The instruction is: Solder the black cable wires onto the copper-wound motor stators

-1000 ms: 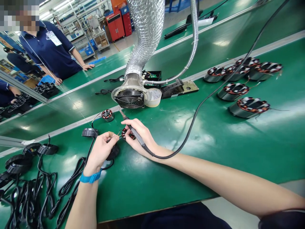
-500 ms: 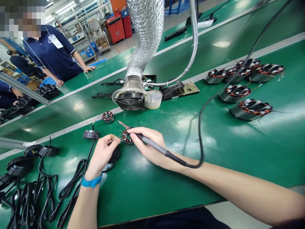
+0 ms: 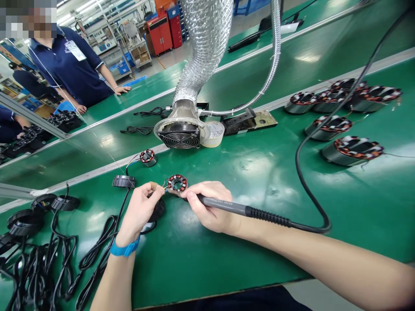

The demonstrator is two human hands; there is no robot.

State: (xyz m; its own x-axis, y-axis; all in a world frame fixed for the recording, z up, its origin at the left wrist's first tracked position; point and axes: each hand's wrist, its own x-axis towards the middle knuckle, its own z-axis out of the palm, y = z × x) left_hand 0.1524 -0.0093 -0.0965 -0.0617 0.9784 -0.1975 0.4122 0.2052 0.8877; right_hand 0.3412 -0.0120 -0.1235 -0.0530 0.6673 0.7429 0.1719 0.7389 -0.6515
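Gripping soldering iron [image 3: 223, 206], both hands [image 3: 139, 218] [image 3: 209, 207] flanking stator [image 3: 177, 183]

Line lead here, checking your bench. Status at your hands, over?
Left hand, blue wristband, pinching thin wires at small copper-wound stator. Right hand holding black soldering iron beside it. Fan-fronted fume extractor beyond, not touching.

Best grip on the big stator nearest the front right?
On the stator, take the bare steel outer wall from the near side, fingers wrapped around it. It lies flat with windings up, so the smooth wall is exposed, and this probably keeps fingers off the copper and the thin leads trailing right.
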